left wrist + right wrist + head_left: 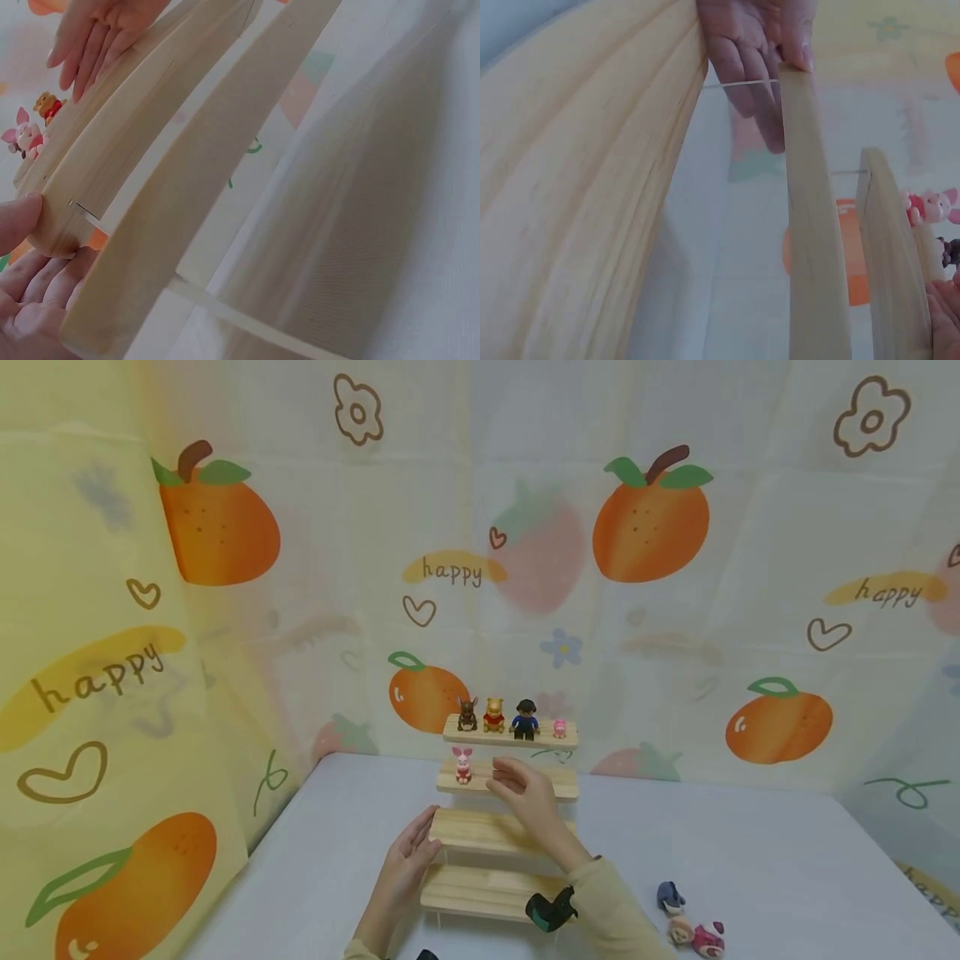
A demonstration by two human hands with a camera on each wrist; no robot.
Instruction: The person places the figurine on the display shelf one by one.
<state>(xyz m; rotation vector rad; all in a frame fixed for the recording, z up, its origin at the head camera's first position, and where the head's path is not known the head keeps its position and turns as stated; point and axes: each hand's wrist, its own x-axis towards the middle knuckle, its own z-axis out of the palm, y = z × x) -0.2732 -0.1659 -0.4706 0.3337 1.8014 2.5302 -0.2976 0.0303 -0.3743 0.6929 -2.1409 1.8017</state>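
A four-tier wooden display shelf (495, 891) stands on the table. My left hand (408, 856) grips the left end of its second tier from the bottom; in the left wrist view the thumb is on the edge and the fingers (56, 285) are beneath. My right hand (528, 797) is over the tier above, fingers loosely bent, holding nothing visible. Left of it a pink Piglet figurine (462, 768) sits on that tier. Along the top tier are a brown kangaroo figurine (467, 716), a Winnie-the-Pooh figurine (493, 717), a dark-haired toy figure in blue (525, 720) and a small pink figurine (559, 728).
To the right of the shelf, a blue-grey donkey figurine (670, 897), a peach-coloured figurine (680, 930) and a magenta bear figurine (708, 939) lie together on the white table (750, 852). Fruit-printed cloth (525, 635) hangs behind. A black device (551, 910) is by my right wrist.
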